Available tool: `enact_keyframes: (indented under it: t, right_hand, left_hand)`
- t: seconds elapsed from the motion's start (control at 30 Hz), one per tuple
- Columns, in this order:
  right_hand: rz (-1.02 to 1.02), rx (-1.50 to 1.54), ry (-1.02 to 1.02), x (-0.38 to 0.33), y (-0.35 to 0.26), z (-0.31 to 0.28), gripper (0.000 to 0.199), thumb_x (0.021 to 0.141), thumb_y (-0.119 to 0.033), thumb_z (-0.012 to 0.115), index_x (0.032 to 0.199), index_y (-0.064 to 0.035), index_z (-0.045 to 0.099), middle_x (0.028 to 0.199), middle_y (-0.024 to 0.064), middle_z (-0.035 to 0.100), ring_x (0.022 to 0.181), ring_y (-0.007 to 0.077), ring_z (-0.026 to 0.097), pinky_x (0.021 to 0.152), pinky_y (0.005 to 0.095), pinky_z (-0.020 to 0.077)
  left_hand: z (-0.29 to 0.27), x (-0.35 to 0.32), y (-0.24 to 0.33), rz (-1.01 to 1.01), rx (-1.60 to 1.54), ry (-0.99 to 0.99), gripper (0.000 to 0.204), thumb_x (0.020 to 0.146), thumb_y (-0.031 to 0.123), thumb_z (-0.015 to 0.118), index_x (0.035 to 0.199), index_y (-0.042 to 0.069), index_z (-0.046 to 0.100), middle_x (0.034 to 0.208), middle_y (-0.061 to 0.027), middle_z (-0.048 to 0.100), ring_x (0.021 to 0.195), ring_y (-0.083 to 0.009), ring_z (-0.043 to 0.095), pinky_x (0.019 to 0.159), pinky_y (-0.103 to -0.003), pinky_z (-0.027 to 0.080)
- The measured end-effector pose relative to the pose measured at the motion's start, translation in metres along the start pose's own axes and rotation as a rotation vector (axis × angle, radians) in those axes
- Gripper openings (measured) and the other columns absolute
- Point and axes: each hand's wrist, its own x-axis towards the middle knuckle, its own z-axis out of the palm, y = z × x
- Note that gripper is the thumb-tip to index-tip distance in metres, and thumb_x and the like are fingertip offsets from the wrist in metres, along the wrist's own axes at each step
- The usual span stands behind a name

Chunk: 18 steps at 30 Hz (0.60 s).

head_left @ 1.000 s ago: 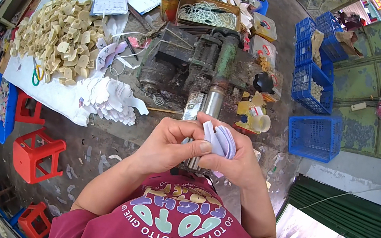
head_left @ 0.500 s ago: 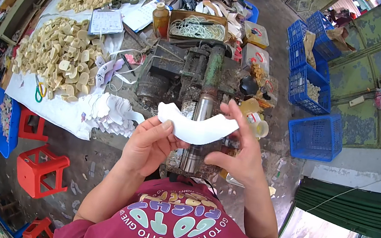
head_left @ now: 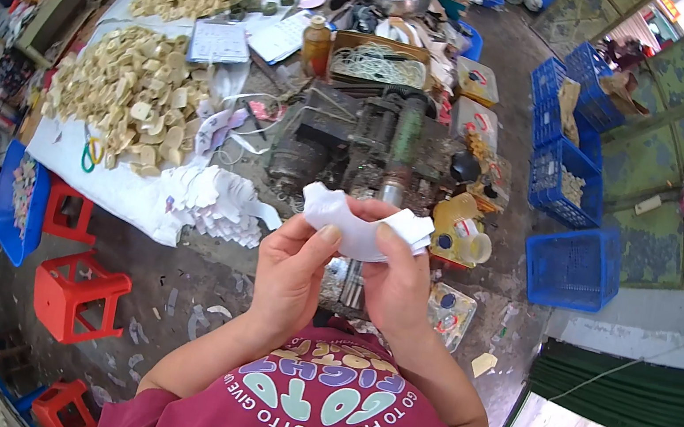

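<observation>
Both hands hold a curved white piece (head_left: 352, 231) in front of my chest; it is crescent-shaped with notched ends, and its right end shows several thin layers. My left hand (head_left: 294, 273) pinches the left part, thumb on the near face. My right hand (head_left: 394, 289) grips the right part the same way, its other fingers behind the piece. Just beyond is a dark, greasy machine (head_left: 355, 131) with a green and bare-metal cylinder (head_left: 406, 139), partly covered by my hands. A stack of similar white pieces (head_left: 214, 202) lies on the table to the left.
Beige moulded pieces (head_left: 133, 91) are heaped on the white-covered table. Scissors (head_left: 90, 154) lie near its left edge. A tray of pale cord (head_left: 379, 63) sits behind the machine. Blue crates (head_left: 573, 268) stand right, red stools (head_left: 81, 297) left on the floor.
My right hand has closed onto the right end of the white piece, where it was open beside it before. The view has shifted slightly, so the surroundings appear further right.
</observation>
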Motion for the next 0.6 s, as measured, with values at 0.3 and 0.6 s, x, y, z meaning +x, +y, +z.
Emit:
enact_keyframes:
  t: [0.3, 0.6]
  right_hand:
    - [-0.224, -1.013, -0.128, 0.002, -0.027, 0.027, 0.018, 0.083, -0.01, 0.067, 0.098, 0.0006, 0.068, 0.083, 0.0075, 0.064, 0.071, 0.0131, 0.059, 0.063, 0.0271, 0.0455]
    - [0.036, -0.832, -0.193, 0.009, -0.006, 0.047, 0.011, 0.086, -0.006, 0.064, 0.088, 0.0038, 0.069, 0.075, 0.0001, 0.066, 0.067, 0.0024, 0.054, 0.059, 0.0197, 0.0439]
  left_hand:
    - [-0.032, 0.006, 0.027, 0.239, 0.688, 0.088, 0.025, 0.088, 0.003, 0.061, 0.112, -0.006, 0.062, 0.094, -0.0067, 0.068, 0.079, -0.0081, 0.061, 0.067, -0.023, 0.049]
    - [-0.033, -0.02, 0.04, 0.736, 1.54, -0.057, 0.038, 0.081, -0.007, 0.055, 0.119, -0.007, 0.056, 0.084, -0.0184, 0.057, 0.067, -0.0313, 0.059, 0.059, -0.037, 0.047]
